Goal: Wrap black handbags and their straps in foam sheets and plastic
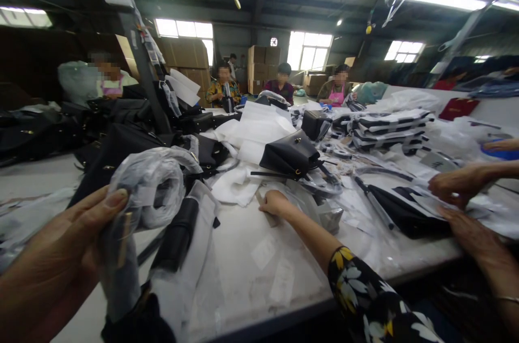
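Note:
My left hand (77,251), at the lower left, is closed with the thumb pressed on a bag strap wrapped in clear plastic (164,192). The wrapped strap is coiled into a loop above the fingers. Below it a black bag (176,240) with white wrapping sheet along its side lies close to me. My right hand (278,205), below a floral sleeve, reaches to the table's middle. Its fingers are bent over a small grey-beige flat piece (266,214), beside crumpled clear plastic. Just beyond it, a black handbag (290,154) lies tilted on the table.
At the right, a co-worker's hands (466,186) work over a flat black bag (405,210). Stacked wrapped bags (389,129) stand behind. White foam sheets (259,129) and black bags (121,151) crowd the table's far side. A slanted post (146,51) rises at the left.

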Action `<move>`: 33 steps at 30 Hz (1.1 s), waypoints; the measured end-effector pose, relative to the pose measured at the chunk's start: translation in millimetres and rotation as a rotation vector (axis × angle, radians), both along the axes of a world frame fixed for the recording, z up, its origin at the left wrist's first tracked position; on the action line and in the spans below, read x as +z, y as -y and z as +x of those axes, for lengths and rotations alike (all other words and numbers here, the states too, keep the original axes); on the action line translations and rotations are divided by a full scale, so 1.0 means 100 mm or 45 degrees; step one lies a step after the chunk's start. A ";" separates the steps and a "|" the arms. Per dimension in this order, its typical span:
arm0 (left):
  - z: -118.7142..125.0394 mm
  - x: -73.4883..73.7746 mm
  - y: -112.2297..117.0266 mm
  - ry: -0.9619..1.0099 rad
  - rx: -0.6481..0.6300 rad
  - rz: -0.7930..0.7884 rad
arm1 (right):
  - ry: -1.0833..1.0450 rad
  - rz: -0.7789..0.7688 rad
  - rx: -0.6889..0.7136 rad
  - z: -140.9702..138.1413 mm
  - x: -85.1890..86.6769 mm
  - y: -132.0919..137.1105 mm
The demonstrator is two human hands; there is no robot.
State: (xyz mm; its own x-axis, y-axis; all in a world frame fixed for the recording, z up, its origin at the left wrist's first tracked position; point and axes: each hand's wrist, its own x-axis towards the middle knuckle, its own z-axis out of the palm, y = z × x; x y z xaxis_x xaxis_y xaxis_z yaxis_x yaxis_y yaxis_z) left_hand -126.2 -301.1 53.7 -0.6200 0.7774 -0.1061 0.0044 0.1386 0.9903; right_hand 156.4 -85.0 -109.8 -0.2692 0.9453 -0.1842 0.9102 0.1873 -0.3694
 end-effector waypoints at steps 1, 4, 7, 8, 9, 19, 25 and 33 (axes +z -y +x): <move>0.05 0.04 -0.01 0.040 -0.047 0.033 | -0.035 -0.013 0.005 0.01 0.03 0.01; 0.21 0.19 0.02 0.115 -0.245 0.109 | -0.225 0.019 0.018 0.07 0.13 0.13; 0.35 0.31 0.04 0.123 -0.355 0.164 | -0.509 0.056 0.089 0.15 0.24 0.39; 0.38 0.34 0.04 0.121 -0.371 0.177 | -0.606 0.053 0.127 0.18 0.29 0.48; 0.41 0.35 0.04 0.116 -0.386 0.188 | -0.691 0.049 0.167 0.20 0.36 0.58; 0.61 0.37 0.02 -0.099 -0.692 0.182 | -1.333 -0.142 0.567 0.23 1.24 1.28; 0.73 0.43 0.09 -0.258 -0.677 0.162 | -1.087 0.121 0.626 0.01 1.43 1.25; 0.89 0.51 0.20 -0.365 -0.620 0.190 | -1.164 0.090 0.723 -0.30 1.65 1.16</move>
State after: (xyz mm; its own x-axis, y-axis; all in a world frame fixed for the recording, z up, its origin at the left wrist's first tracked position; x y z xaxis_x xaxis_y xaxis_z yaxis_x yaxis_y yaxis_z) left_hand -36.8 -321.5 105.0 -0.1754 0.9736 0.1462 0.3036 -0.0878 0.9487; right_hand 126.9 -200.8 54.8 -0.6799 0.6395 0.3588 0.0686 0.5427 -0.8372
